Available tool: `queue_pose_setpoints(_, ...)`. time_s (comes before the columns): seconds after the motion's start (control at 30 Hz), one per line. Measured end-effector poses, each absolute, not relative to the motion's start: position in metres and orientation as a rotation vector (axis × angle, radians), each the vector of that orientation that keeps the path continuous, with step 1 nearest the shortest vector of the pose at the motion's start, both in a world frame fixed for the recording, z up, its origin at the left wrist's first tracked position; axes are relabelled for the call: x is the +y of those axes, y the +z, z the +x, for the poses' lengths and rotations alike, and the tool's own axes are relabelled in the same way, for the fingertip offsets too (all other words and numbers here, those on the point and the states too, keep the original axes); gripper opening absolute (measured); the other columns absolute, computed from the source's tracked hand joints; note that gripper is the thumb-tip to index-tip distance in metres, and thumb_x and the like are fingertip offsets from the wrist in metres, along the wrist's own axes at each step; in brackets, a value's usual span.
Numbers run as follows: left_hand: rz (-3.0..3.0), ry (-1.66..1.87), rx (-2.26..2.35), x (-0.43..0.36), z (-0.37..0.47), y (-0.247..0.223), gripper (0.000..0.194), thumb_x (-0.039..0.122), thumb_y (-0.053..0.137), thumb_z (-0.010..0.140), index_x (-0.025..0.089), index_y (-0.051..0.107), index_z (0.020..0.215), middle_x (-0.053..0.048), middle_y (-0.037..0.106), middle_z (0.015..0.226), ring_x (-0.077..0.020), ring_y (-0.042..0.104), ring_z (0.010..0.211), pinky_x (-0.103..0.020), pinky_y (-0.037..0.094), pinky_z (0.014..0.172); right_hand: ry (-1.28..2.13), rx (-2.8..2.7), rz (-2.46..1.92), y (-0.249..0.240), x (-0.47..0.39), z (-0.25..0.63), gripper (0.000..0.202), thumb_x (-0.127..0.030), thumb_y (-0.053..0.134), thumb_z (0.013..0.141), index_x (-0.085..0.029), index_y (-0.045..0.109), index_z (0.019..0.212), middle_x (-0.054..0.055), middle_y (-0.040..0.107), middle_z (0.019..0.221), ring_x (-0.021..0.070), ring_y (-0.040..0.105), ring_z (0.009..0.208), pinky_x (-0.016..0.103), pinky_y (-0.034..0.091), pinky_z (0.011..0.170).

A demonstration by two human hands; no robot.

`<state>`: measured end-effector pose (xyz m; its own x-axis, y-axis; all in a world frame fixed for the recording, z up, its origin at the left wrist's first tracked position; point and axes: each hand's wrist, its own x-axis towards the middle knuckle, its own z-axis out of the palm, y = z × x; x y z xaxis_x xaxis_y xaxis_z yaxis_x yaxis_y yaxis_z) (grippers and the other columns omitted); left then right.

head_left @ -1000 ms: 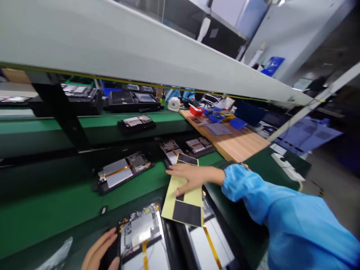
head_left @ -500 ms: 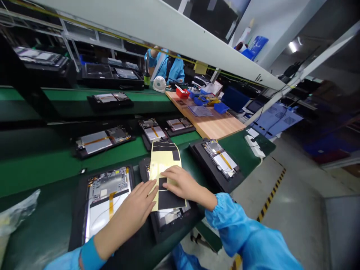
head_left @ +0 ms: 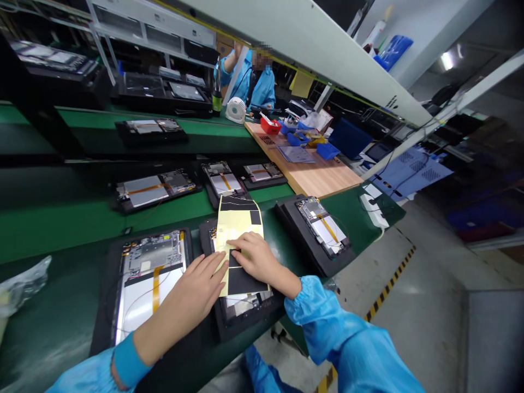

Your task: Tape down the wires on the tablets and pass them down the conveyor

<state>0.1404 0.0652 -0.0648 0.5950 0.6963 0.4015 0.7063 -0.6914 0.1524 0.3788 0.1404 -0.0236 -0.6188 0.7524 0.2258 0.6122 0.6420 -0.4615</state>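
A pale yellow backing sheet with black adhesive pieces (head_left: pixel 239 226) lies over an opened tablet (head_left: pixel 249 303) on a black foam pad. My left hand (head_left: pixel 200 284) rests flat, fingers stretched, with the fingertips on the sheet's left edge. On the sheet, my right hand (head_left: pixel 257 259) has its index finger and thumb slightly apart at a small black piece (head_left: pixel 234 257). That piece is partly covered by the thumb. Below the right hand is a larger black piece (head_left: pixel 245 281). Another opened tablet (head_left: pixel 153 278) with an orange strip sits left, partly behind my left forearm.
On the right is an opened tablet (head_left: pixel 323 226) on stacked black foam. Several more opened tablets, including one at the left (head_left: pixel 153 188), line the green bench behind. A wooden board (head_left: pixel 323 177), a power strip (head_left: pixel 373 212) and a plastic bag (head_left: pixel 24 289) are around. A co-worker (head_left: pixel 249 82) is across.
The view has shifted slightly, and the bench things sit a little higher in it. My right index finger and thumb have moved slightly left across the sheet. My left hand stays on the sheet's edge.
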Motion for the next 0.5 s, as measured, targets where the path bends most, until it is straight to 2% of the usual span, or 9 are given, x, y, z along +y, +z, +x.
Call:
queue_pose_setpoints(0.23, -2.784, -0.685, -1.202, 0.0656, 0.139, -0.0604, 0.048, 0.021, 0.037, 0.117, 0.012, 0.073, 0.148, -0.02, 0.076, 0.154, -0.0357, 0.075, 0.134, -0.054, 0.062, 0.11, 0.462, -2.478, -0.975, -0.0302, 0.1436, 0.3831, 0.012, -0.019, 0.075, 0.108, -0.022, 0.086, 0.107, 0.01, 0.075, 0.102, 0.0281, 0.069, 0.099, 0.043, 0.055, 0.092)
queue_pose_setpoints(0.37, -2.786, -0.708, -1.189, 0.0665, 0.139, -0.0587, 0.047, 0.022, 0.037, 0.118, 0.011, 0.073, 0.146, -0.019, 0.077, 0.152, -0.036, 0.076, 0.132, -0.053, 0.063, 0.108, 0.466, -2.474, -0.96, -0.0293, 0.1425, 0.3844, 0.012, -0.021, 0.072, 0.109, -0.021, 0.08, 0.102, 0.01, 0.075, 0.103, 0.0283, 0.069, 0.1, 0.043, 0.056, 0.093)
queue_pose_setpoints(0.5, -2.796, -0.732, -1.18, 0.0696, 0.1385, -0.0543, 0.043, 0.021, 0.04, 0.117, 0.009, 0.073, 0.142, -0.021, 0.079, 0.147, -0.0367, 0.077, 0.129, -0.053, 0.062, 0.108, 0.474, -2.478, -0.961, -0.0243, 0.1421, 0.3825, 0.011, -0.02, 0.064, 0.112, -0.023, 0.072, 0.105, 0.011, 0.074, 0.108, 0.0296, 0.068, 0.104, 0.044, 0.057, 0.095)
